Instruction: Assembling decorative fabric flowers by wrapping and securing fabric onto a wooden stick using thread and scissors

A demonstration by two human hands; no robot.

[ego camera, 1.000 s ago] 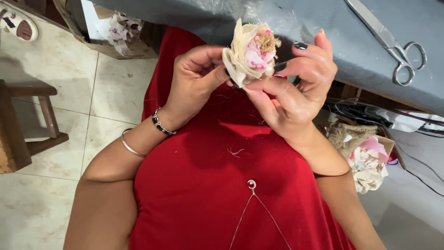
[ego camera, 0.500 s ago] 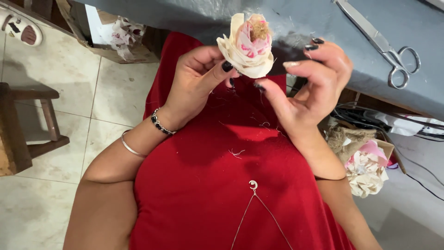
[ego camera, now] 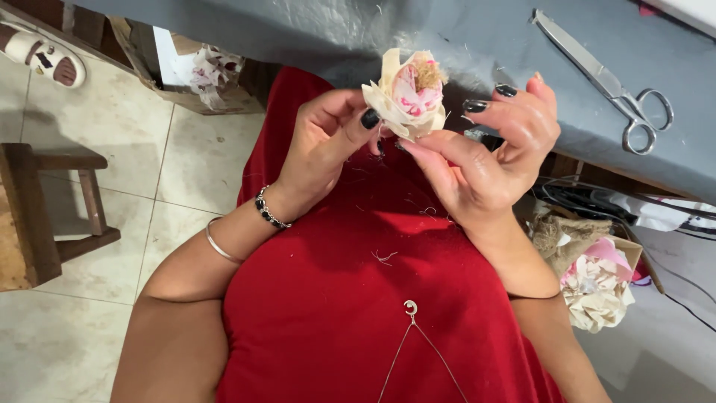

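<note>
A small cream and pink fabric flower (ego camera: 408,93) with a frayed burlap centre is held up in front of my chest, over my red top. My left hand (ego camera: 328,145) pinches its lower left side between thumb and fingers. My right hand (ego camera: 488,153) supports it from below and the right, with its dark-nailed fingertips spread beside the petals. Both hands touch the flower, just below the near edge of a grey table (ego camera: 477,45).
Metal scissors (ego camera: 608,82) lie on the grey table at the upper right. A box with more fabric flowers (ego camera: 597,287) sits at the lower right. A wooden stool (ego camera: 45,216) stands on the tiled floor at left, a box of scraps (ego camera: 198,71) under the table.
The flower has been turned in my fingers and now shows its pink centre toward me. My right fingers have opened out beside it.
</note>
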